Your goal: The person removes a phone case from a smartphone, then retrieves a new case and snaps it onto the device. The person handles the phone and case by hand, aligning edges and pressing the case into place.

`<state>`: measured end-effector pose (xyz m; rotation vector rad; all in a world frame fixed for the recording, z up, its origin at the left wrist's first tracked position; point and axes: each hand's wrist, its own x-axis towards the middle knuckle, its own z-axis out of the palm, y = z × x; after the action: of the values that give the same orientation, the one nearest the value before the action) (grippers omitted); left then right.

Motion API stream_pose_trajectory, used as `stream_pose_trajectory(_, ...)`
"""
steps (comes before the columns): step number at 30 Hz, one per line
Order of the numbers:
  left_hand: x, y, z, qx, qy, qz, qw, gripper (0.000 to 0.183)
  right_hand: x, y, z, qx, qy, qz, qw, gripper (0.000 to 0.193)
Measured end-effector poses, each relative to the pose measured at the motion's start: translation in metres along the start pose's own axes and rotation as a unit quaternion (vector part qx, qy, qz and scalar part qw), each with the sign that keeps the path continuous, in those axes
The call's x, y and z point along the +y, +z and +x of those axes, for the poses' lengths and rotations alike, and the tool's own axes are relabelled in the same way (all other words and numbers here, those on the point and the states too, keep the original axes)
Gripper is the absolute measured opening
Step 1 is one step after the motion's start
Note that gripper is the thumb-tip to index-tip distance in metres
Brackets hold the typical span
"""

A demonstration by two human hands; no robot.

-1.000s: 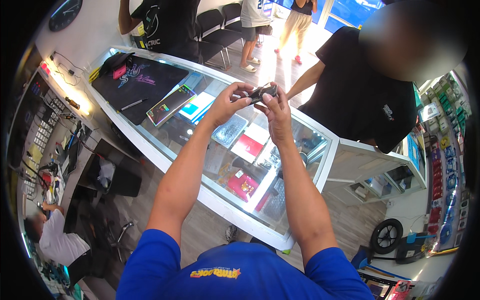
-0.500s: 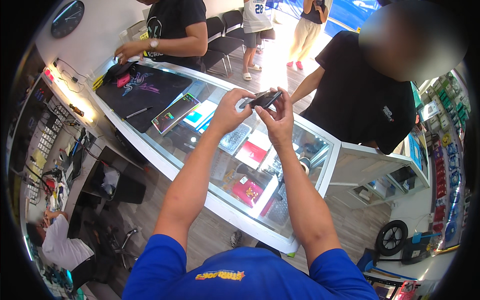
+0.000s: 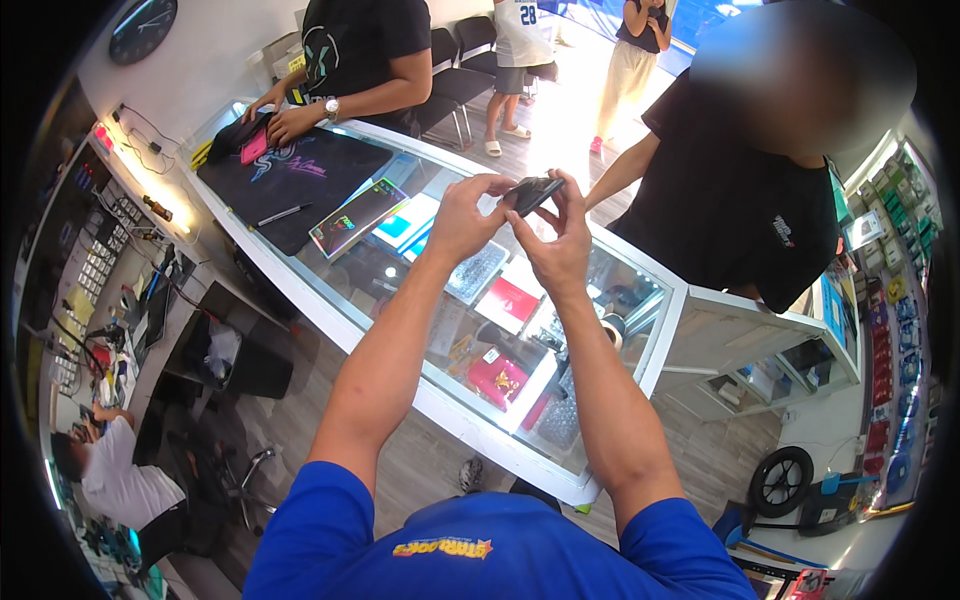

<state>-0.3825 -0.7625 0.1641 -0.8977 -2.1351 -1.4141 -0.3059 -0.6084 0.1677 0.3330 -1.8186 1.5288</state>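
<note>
Both my hands are raised above a glass display counter point(image 3: 640, 300), holding one small dark flat phone point(image 3: 532, 192) between them. My left hand point(image 3: 468, 215) grips its left end with thumb and fingers. My right hand point(image 3: 556, 245) holds the right end from below, thumb on top. The phone is tilted, its far end higher. Coloured boxes lie inside the counter beneath my forearms.
A person in a black shirt point(image 3: 740, 190) stands across the counter on the right. Another person's hands point(image 3: 280, 115) rest on a black mat point(image 3: 300, 180) at the counter's far left. Chairs point(image 3: 470, 70) stand behind. A seated person point(image 3: 120, 480) works at lower left.
The view has shifted so the counter sits lower in the picture. My hands stay together on the phone, which now tilts up more to the right.
</note>
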Motion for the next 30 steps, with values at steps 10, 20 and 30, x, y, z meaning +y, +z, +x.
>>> stream_pose_trajectory(10,0.02,-0.006,-0.002,-0.058,0.028,-0.093,0.994,0.031,0.013,-0.007,-0.003,0.003,0.153,0.18,0.972,0.066)
stream_pose_trajectory(20,0.026,-0.011,-0.016,-0.238,-0.088,-0.09,0.963,0.055,0.024,-0.023,0.004,0.027,0.287,0.173,0.942,0.073)
stream_pose_trajectory(30,0.018,-0.004,-0.013,-0.159,-0.118,-0.077,0.977,0.039,0.007,-0.012,-0.002,-0.043,0.304,0.197,0.931,0.069)
